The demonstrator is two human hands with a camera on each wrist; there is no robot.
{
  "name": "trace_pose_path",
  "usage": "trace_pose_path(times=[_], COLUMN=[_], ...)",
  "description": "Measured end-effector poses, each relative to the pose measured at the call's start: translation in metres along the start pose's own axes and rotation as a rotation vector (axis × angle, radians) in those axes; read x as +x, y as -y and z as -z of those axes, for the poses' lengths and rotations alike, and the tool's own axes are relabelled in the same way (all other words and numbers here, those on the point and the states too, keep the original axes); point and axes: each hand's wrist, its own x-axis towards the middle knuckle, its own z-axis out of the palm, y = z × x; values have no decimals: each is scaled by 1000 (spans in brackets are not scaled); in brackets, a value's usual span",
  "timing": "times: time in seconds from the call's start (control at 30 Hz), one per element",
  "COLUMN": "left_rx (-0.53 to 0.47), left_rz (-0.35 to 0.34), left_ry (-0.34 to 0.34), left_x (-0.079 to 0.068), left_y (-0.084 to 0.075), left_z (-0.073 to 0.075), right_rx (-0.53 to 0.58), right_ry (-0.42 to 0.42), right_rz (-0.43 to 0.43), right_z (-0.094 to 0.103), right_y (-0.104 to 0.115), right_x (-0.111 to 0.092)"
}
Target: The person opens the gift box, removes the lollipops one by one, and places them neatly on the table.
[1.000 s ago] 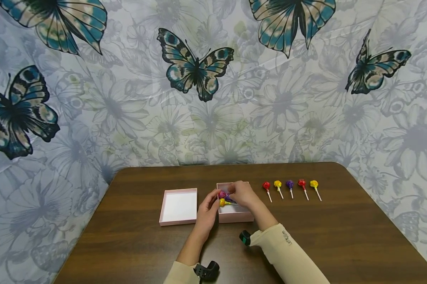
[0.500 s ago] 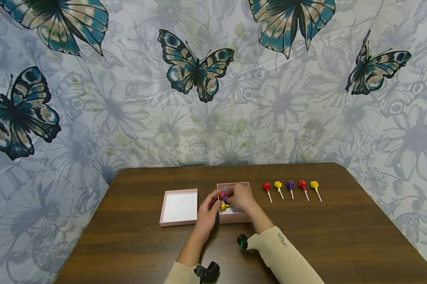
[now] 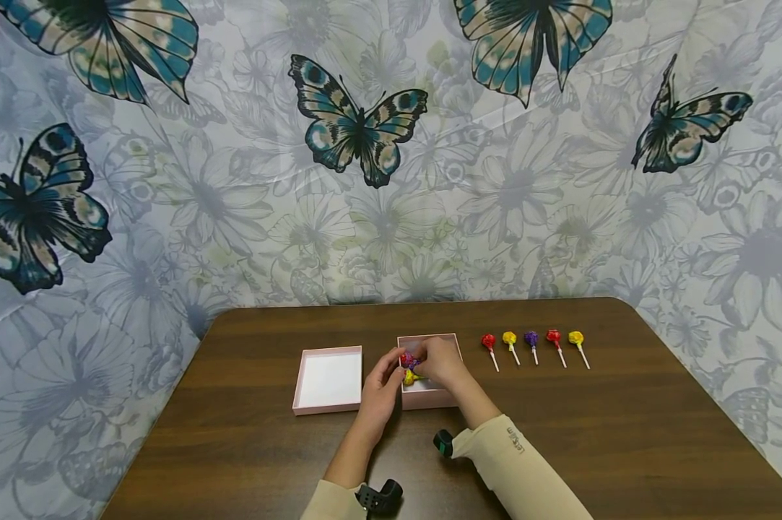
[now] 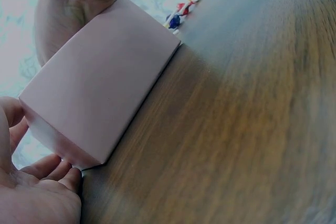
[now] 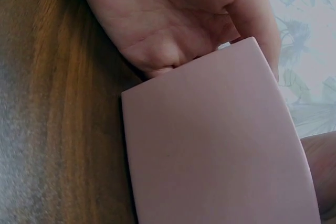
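A pink box [image 3: 429, 399] sits on the brown tabletop [image 3: 248, 448], a little right of the middle in the lower half of the head view. Inside, at its left end, are a pinkish-red lollipop [image 3: 406, 358] and a yellow lollipop [image 3: 411, 377], with a bit of purple between them.

The left hand [image 3: 380, 390] is at the left end of the box. Its fingers are loose and not closed up, and the tips touch the box, as the lower left of the left wrist view shows. The right hand [image 3: 441, 361] reaches down into the box from above. Its fingertips are hidden, so I cannot tell if they are together or apart, or if they hold anything.

A shallow pink lid [image 3: 328, 379] with a white inside lies to the left of the box, apart from it. To the right of the box is a row of five lollipops: red [image 3: 488, 340], yellow [image 3: 509, 338], purple [image 3: 531, 337], red [image 3: 553, 336] and yellow [image 3: 575, 337]. Their sticks point toward the bottom of the frame. A butterfly cloth [image 3: 494, 217] fills the top.
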Motion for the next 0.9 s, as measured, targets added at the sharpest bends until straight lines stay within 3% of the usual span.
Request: trace_pose_path(times=[0.9], left_rx=[-13], left_rz=[7], left_ry=[16], left_x=[1], left_y=[1], left_z=[1], right_rx=[30], right_ry=[18], right_rz=[-43], right_z=[2], right_y=[0], right_x=[-1])
